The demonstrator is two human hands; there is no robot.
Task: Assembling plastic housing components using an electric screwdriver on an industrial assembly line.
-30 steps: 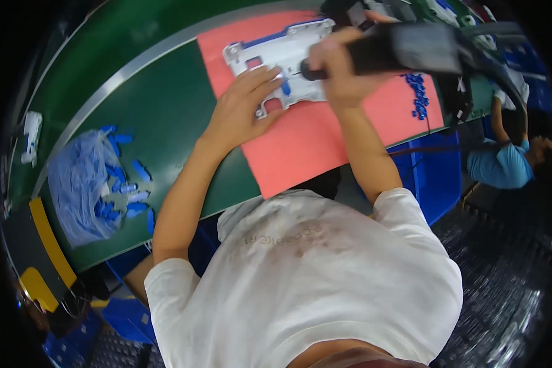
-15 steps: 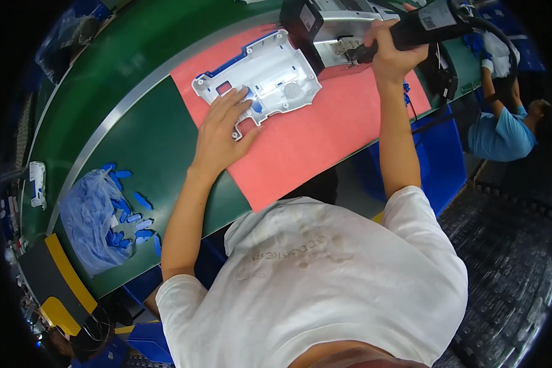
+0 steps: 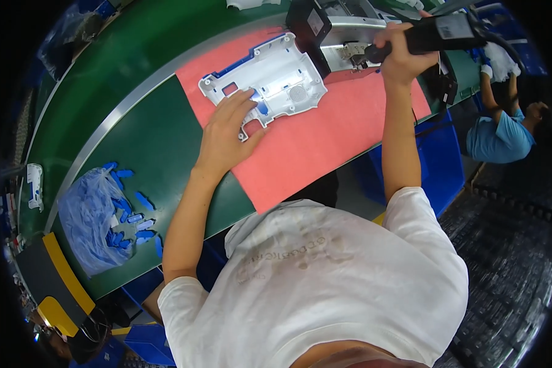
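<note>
A white plastic housing half (image 3: 282,76) with a blue edge lies on the pink mat (image 3: 306,159), its hollow inside facing up. My left hand (image 3: 230,126) rests on the housing's left part, fingers laid over its near edge and thumb spread away from them. My right hand (image 3: 405,58) is wrapped around a black electric screwdriver (image 3: 444,34), which lies nearly level with its nose pointing left. That nose is close to a small metal mechanism (image 3: 354,54) in the screw feeder (image 3: 316,24) at the back of the mat. The bit cannot be made out.
Blue plastic pieces (image 3: 144,201) lie beside a clear plastic bag (image 3: 89,214) at the left. A green conveyor (image 3: 141,55) with a metal rail curves behind the green table. Blue bins stand below the right edge, where a person in blue (image 3: 500,138) works farther off.
My right hand has moved slightly right, drawing the screwdriver's nose back from the metal mechanism. The housing, the mat and my left hand on it appear a little farther right.
</note>
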